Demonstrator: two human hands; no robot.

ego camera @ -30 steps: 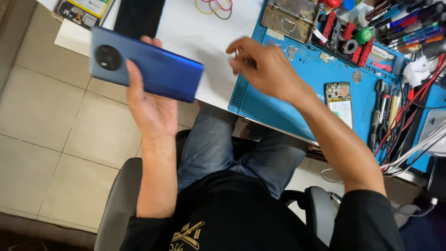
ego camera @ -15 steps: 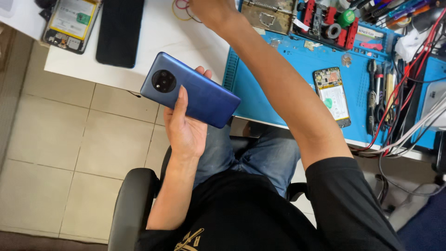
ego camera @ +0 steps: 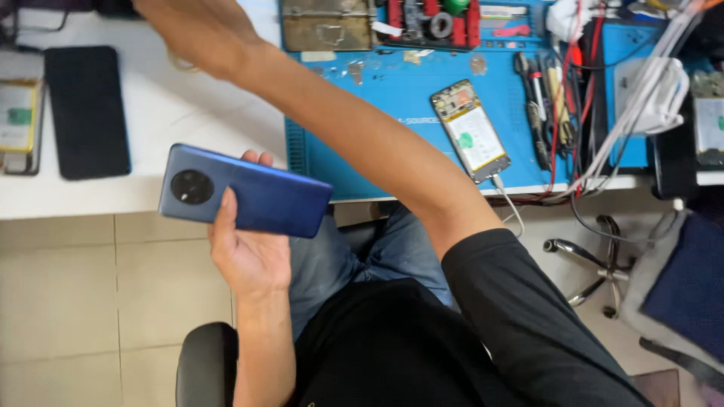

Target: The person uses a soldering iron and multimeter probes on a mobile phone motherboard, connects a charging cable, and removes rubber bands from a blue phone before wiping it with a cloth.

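My left hand [ego camera: 249,252] holds a blue phone [ego camera: 256,197] by its lower edge, back side up, its round camera ring towards the left. The phone hangs over my lap, just in front of the white table [ego camera: 188,128]. My right arm crosses over the blue work mat [ego camera: 392,113] to the far left of the table. My right hand [ego camera: 188,26] is at the top edge of the view with its fingers cut off, so its grip is hidden.
A black phone [ego camera: 87,109] and an opened phone [ego camera: 19,117] lie at the table's left. Another opened phone [ego camera: 471,132] lies on the mat, with a metal box [ego camera: 328,22], hand tools [ego camera: 535,90] and cables [ego camera: 641,98] nearby. Tiled floor lies below left.
My right arm has reached farther across to the table's far left. My left hand has kept the blue phone and dropped a little towards my lap.
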